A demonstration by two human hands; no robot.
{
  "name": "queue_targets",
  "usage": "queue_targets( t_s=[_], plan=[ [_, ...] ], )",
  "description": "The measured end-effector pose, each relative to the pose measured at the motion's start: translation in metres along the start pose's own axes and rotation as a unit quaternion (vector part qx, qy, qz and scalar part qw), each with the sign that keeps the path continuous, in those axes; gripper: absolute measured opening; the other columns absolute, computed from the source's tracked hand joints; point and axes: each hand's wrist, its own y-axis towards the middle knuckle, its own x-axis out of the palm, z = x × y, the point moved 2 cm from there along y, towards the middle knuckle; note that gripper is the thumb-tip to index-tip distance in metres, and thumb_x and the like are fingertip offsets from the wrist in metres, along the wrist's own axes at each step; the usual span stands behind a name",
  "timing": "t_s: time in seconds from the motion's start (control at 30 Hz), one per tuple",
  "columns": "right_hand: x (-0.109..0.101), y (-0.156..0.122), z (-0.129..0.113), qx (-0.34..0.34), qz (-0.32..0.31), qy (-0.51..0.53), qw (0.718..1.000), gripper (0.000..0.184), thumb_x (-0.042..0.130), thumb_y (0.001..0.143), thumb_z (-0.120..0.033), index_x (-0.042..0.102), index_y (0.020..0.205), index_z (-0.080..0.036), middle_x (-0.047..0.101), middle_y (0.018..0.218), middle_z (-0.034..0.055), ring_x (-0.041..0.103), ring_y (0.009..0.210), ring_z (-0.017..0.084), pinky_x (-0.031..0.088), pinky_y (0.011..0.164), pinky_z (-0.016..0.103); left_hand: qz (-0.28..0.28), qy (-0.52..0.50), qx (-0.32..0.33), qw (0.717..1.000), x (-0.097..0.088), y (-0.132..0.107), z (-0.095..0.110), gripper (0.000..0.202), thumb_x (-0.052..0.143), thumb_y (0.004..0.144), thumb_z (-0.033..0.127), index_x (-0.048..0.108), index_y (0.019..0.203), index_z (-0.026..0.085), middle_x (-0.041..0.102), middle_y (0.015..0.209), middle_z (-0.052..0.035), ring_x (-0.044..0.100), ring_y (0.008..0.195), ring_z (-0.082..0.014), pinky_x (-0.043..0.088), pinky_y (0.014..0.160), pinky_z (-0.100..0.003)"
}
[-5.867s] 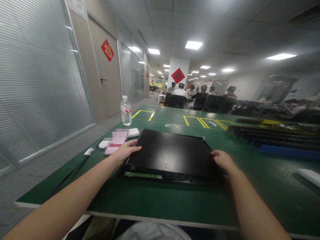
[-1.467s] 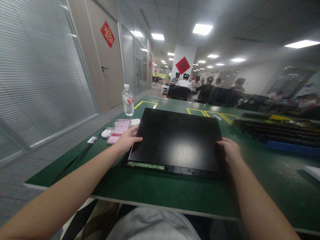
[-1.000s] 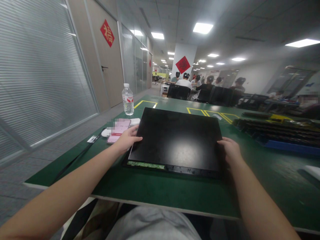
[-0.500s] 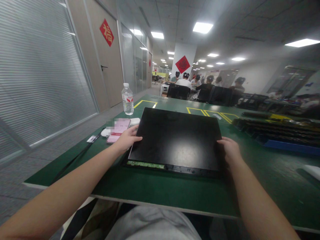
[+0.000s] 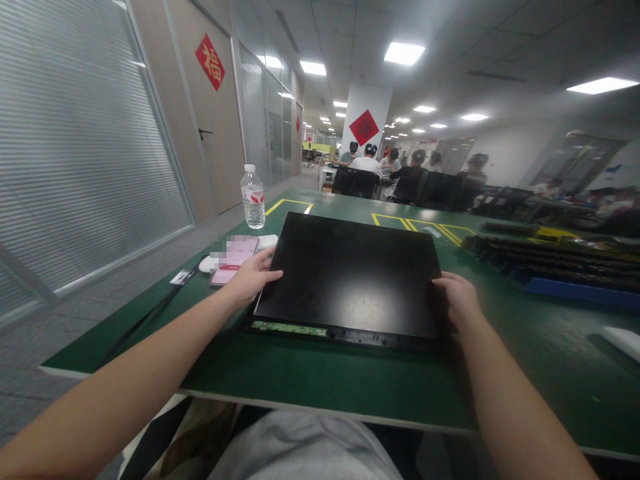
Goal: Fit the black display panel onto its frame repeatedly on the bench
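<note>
Between my hands is a black LCD screen panel (image 5: 350,273), its dark face up and a green circuit board strip (image 5: 290,329) along the near edge. My left hand (image 5: 256,275) grips the panel's left edge, thumb on the face and fingers partly hidden at the side. On the opposite edge, my right hand (image 5: 457,297) holds on with the thumb at the rim; its other fingers are mostly out of sight. The far side of the panel looks tilted up slightly. Just left of my left hand lies a phone (image 5: 234,261) with a pink display.
On the green table (image 5: 320,387) stand a water bottle (image 5: 253,200) at back left and a stack of dark panels (image 5: 520,263) at right. A black strap (image 5: 150,317) lies left, a white object (image 5: 623,341) far right. Several people sit at tables beyond.
Both hands keep the same hold on the panel. The whole view has shifted very slightly; nothing else has visibly moved.
</note>
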Motion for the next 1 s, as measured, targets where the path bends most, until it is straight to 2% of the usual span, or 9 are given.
queue_targets(
  t_s=[0.13,0.47,0.6,1.0],
  plan=[
    [-0.001,0.0022,0.0017,0.008,0.006,-0.005,1.0,0.031,0.069,0.049,-0.011,0.069,0.079,-0.02,0.068,0.062,-0.0009,0.064,0.059,0.018,0.051,0.055,0.028,-0.005,0.001,-0.001,1.0,-0.0006,0.0005,-0.0007,0.082,0.079,0.056,0.003,0.058,0.133,0.02,0.078,0.104,-0.0075,0.074,0.095,-0.0279,0.06,0.082,-0.036],
    [-0.0011,0.0051,0.0047,-0.005,0.009,-0.008,1.0,0.028,0.07,0.048,-0.012,0.068,0.075,-0.021,0.067,0.06,-0.0015,0.062,0.056,0.017,0.05,0.052,0.027,-0.007,0.004,-0.015,1.0,-0.0026,0.0022,-0.0045,0.085,0.081,0.055,0.003,0.057,0.135,0.02,0.079,0.102,-0.0073,0.076,0.085,-0.0272,0.061,0.073,-0.034],
    [-0.002,0.0084,0.0076,-0.005,0.016,-0.013,1.0,0.03,0.07,0.048,-0.013,0.069,0.076,-0.021,0.068,0.061,-0.0013,0.063,0.058,0.018,0.051,0.053,0.029,-0.001,0.0,-0.018,1.0,-0.0037,0.0033,-0.0064,0.084,0.081,0.055,0.003,0.057,0.134,0.019,0.079,0.102,-0.0071,0.076,0.087,-0.0264,0.061,0.074,-0.033],
    [-0.0009,0.0061,0.0076,-0.006,0.033,-0.032,0.999,0.03,0.07,0.049,-0.012,0.07,0.077,-0.021,0.067,0.062,-0.0016,0.063,0.06,0.018,0.051,0.055,0.028,-0.008,0.015,-0.025,1.0,-0.0002,0.0,-0.0033,0.08,0.082,0.055,0.006,0.061,0.13,0.02,0.077,0.108,-0.0082,0.074,0.095,-0.0294,0.061,0.081,-0.037]
  ],
)
